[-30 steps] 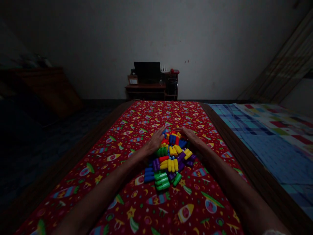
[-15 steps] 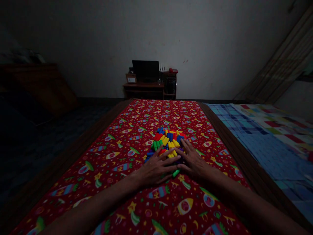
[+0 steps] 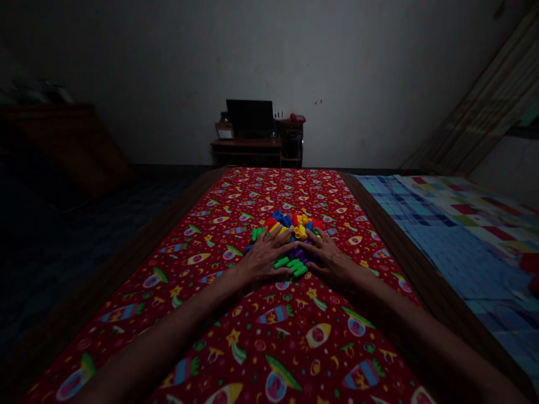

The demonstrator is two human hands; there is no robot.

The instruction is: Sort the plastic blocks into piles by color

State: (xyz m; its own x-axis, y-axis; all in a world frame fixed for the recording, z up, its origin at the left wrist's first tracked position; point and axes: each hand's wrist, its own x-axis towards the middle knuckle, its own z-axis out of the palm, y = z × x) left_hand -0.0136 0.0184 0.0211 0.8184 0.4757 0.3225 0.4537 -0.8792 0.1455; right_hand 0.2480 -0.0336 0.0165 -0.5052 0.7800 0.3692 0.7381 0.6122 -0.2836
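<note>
A heap of plastic building blocks in red, yellow, blue, green and purple lies on a red patterned cloth [image 3: 269, 342]. My left hand [image 3: 266, 257] rests over the near left side of the heap, fingers spread across yellow blocks [image 3: 281, 229]. From the right, my right hand [image 3: 329, 258] leans on the heap with its fingers apart, beside purple blocks [image 3: 298, 252]. Several green blocks [image 3: 297, 267] lie between the two hands at the heap's near edge. Blue blocks [image 3: 281, 217] and a red block [image 3: 316, 223] show beyond the fingers. Some blocks are hidden beneath the hands.
A low desk [image 3: 248, 144] with a dark monitor [image 3: 250, 118] stands against the far wall. To the right lies blue checked bedding [image 3: 438, 252]. A wooden cabinet [image 3: 63, 146] is at the left, in dim light.
Both hands have moved slightly forward, and the blocks under them have shifted. More green and purple blocks now show between the hands. The camera view has tilted a little.
</note>
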